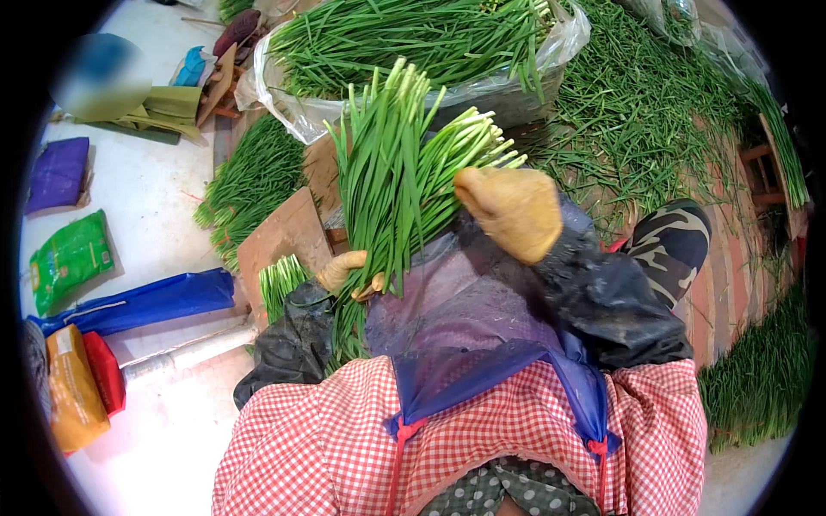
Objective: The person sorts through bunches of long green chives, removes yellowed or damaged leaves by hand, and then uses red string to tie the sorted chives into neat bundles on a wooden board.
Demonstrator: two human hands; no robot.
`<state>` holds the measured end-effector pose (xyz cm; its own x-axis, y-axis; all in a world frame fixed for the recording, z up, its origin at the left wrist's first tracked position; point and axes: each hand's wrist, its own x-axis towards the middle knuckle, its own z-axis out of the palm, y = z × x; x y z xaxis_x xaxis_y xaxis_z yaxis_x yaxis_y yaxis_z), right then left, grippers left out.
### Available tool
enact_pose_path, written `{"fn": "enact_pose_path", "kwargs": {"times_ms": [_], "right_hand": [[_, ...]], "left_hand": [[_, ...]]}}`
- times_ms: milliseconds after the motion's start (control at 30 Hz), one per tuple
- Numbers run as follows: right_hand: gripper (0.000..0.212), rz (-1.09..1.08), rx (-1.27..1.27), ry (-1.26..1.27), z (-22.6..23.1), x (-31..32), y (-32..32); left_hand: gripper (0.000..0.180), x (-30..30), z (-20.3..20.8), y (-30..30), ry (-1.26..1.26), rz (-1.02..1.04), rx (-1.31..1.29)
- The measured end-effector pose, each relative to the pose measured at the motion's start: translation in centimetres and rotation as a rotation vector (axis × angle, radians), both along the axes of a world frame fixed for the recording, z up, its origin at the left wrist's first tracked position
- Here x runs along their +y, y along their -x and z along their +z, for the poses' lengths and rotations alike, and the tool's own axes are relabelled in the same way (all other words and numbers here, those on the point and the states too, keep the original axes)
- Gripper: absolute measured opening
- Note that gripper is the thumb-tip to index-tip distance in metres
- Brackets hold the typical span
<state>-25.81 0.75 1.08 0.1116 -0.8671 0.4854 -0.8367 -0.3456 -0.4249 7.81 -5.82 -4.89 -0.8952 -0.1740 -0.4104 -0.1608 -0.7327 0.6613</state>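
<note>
Across my lap lies a big bunch of garlic chives (383, 181), pale cut ends pointing up and away. Its lower leaves are wrapped by the gloved fingers of my left hand (348, 271), which is closed round them. My right hand (512, 211), in a yellow glove, closes on a second, slanting bunch of chives (452, 172) just below its pale ends; the two bunches touch and overlap. Most of the right fingers are hidden by the back of the glove. A smaller chive bundle (282, 282) rests beside my left forearm. Under everything is a purple-blue plastic apron (465, 297).
A plastic-lined tub (490, 99) heaped with chives stands ahead. Loose leaves (641, 120) litter the floor at right. More chives stand at left (254, 176) and lower right (761, 378). A brown board (284, 236) leans near my left arm; coloured packages, including a green bag (70, 261), lie far left.
</note>
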Motion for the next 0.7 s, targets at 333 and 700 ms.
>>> {"fn": "enact_pose_path", "kwargs": {"times_ms": [333, 700], "right_hand": [[0.010, 0.180, 0.116, -0.028, -2.7, -1.4, -1.8], [0.007, 0.606, -1.000, -0.852, -1.3, 0.0, -3.8]], "left_hand": [[0.053, 0.9, 0.9, -0.8, -0.032, 0.048, -0.093], [0.051, 0.2, 0.8, -0.7, -0.126, 0.062, -0.106]]}}
